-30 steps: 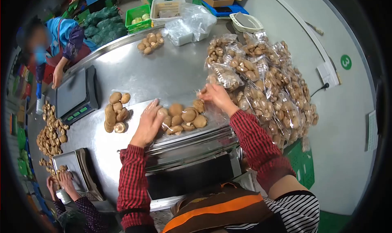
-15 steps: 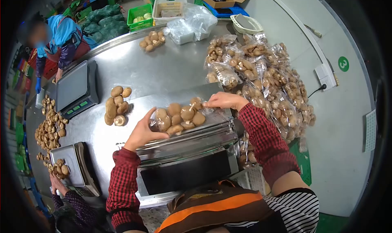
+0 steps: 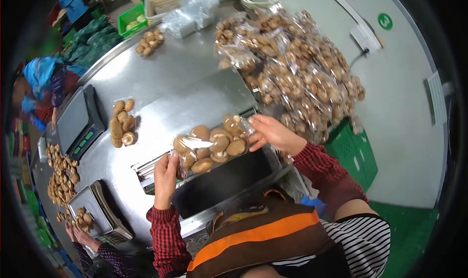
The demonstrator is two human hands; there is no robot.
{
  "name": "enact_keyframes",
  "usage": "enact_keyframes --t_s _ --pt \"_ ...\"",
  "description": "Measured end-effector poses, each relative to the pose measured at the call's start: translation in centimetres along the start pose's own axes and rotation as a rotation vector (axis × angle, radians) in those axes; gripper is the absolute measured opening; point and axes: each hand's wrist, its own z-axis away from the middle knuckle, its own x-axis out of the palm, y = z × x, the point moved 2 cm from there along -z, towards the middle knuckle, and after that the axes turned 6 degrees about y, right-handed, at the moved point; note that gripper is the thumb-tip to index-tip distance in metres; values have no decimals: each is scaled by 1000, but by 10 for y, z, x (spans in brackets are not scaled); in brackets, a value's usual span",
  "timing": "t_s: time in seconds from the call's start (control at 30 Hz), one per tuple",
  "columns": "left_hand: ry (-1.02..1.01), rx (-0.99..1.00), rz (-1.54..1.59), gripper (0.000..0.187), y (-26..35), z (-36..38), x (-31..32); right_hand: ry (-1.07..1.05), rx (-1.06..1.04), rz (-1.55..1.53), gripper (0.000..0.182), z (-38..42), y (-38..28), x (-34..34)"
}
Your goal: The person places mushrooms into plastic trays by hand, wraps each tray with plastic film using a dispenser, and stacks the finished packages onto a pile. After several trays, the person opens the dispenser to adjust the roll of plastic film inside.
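A clear plastic pack of brown mushrooms [image 3: 219, 142] is stretched between my two hands, above the front of a wrapping machine. My left hand [image 3: 165, 178] is closed on the pack's left end, thumb and fingers pinching the film. At the other end, my right hand [image 3: 278, 135] grips the gathered film with thumb and forefinger. Under the pack lies the machine's black plate [image 3: 226, 183], with metal rollers [image 3: 146, 170] showing at its left. To the left, a group of unwrapped mushrooms [image 3: 122, 124] rests on a sheet of film on the steel table.
Bagged mushrooms [image 3: 297, 73] are heaped at the right. Two scales [image 3: 80, 119] and loose mushrooms [image 3: 61, 178] stand left. A co-worker's hands [image 3: 83, 234] are at the nearer scale; another person [image 3: 44, 83] leans in farther back. Green crates [image 3: 353, 151] sit below the table's right side.
The pack has come toward me, off the steel plate and over the black one. My left hand has gone from spread beside it to pinching its end. The view has turned.
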Motion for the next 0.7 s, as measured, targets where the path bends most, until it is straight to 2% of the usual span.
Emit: enact_keyframes --t_s 0.07,0.13,0.17,0.2,0.23,0.27,0.33,0.37,0.4,0.47,0.5,0.53,0.57,0.6,0.67,0.7 --pt "-19 -103 -195 38 -24 15 -4 -13 188 -109 35 23 42 -1" --pt "-86 -124 -430 38 -24 36 2 23 225 -180 31 45 70 7" --pt "-108 -129 -438 38 -33 42 6 186 66 13 31 51 79 7" --pt "-58 -24 -402 38 -44 47 8 344 -91 211 32 58 86 10" --pt "-9 81 -366 38 -55 52 11 491 -137 232 31 71 85 16" --pt "-29 75 -377 38 -66 60 16 630 -192 248 30 80 97 19" --pt "22 6 17 35 -87 75 31 845 -392 428 28 86 143 12" --pt "93 166 -135 34 -97 79 41 902 -444 432 27 89 161 5" --pt "142 339 -620 34 -105 77 43 989 -467 433 26 106 189 -2" --pt "193 661 -902 33 -115 63 51 1131 -440 450 25 105 236 -29" --pt "200 760 -939 32 -111 59 60 1220 -434 443 26 96 259 -32" --pt "184 773 -932 32 -109 50 75 1307 -436 435 26 83 275 -32" --pt "181 855 -915 32 -106 45 88 1333 -353 390 26 70 283 -22" --pt "178 938 -898 32 -104 43 96 1357 -270 341 26 57 292 -9" --pt "116 903 -928 33 -98 44 109 1109 -358 -185 22 27 348 6" --pt "-21 618 -774 33 -101 42 106 801 -239 -1018 24 57 285 34"
